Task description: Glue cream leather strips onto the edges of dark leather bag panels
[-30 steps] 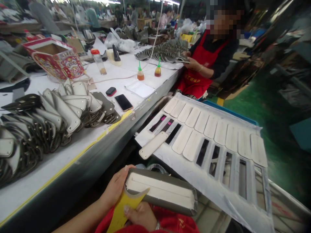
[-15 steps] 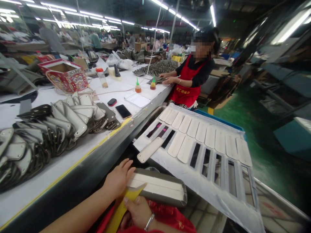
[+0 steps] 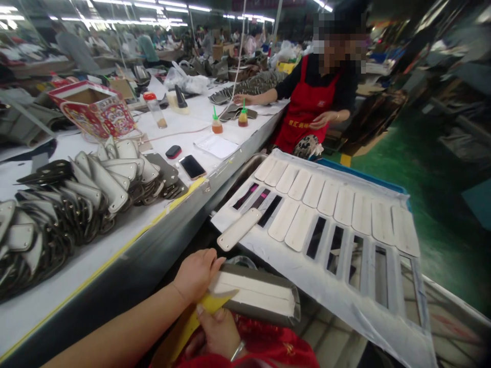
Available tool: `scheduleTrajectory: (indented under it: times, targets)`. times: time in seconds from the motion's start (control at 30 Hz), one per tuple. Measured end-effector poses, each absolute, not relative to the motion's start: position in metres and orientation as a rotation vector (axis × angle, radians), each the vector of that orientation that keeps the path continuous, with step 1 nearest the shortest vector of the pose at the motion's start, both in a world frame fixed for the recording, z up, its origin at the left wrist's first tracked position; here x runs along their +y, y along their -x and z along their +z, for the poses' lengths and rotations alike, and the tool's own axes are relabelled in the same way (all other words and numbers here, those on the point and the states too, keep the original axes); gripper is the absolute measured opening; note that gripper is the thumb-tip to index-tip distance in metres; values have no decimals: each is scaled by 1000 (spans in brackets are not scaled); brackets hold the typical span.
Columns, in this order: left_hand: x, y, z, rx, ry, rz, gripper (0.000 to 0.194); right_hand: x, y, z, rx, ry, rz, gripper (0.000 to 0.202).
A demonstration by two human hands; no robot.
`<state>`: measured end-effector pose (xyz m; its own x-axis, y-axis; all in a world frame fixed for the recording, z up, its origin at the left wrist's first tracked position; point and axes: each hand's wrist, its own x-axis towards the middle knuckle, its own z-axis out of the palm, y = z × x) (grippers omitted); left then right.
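Observation:
A long grey block with a white, lengthwise-split face (image 3: 257,294) lies across in front of my body, over the red apron. At its left end is my left hand (image 3: 199,273), its fingers now bent and drawn together; anything inside them is hidden. My right hand (image 3: 220,327) grips a flat yellow strip with a pointed tip (image 3: 203,317), the thumb pressed on top. The strip's tip overlaps the block's white face. Beyond the block, a white slotted rack (image 3: 307,278) carries several pale rounded strips (image 3: 299,227). One loose pale strip with holes (image 3: 240,229) rests slantwise on its near left corner.
A white worktable (image 3: 153,225) runs along the left, bearing heaped pale-and-grey pieces (image 3: 72,199), a phone (image 3: 192,167), two small glue bottles (image 3: 217,123) and a red patterned box (image 3: 95,110). Behind the rack is a co-worker in a red apron (image 3: 307,107).
My left hand's fingers, stretched out before, have curled in at the block's end. The right hand keeps its hold. The co-worker's hands have moved apart, and the view has shifted slightly.

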<state>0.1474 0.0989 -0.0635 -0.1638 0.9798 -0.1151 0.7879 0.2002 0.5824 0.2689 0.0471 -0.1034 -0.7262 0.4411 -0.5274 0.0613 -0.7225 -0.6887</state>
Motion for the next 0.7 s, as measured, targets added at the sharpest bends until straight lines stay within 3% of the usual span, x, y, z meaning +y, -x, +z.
scheduleTrajectory:
  times: [0.13,0.23,0.33,0.43,0.53,0.7]
  targets:
    - [102,-148,-64,1950,-1429,675,37,40,-270,-85,-952,1126,2501,65]
    - [96,-135,-60,1796,-1199,809,56,35,-290,-64,-1118,1019,2427,61]
    - [76,-114,-54,1629,-941,950,74,41,-338,-39,-1255,1120,2111,56]
    - [46,-99,-55,1508,-753,1048,70,66,-415,-29,-1215,1368,1728,47]
    - [22,-102,-63,1382,-635,1121,55,107,-497,-52,-1369,1734,1355,51]
    - [15,-120,-78,1204,-495,1241,50,162,-573,-136,-1625,2034,1292,46]
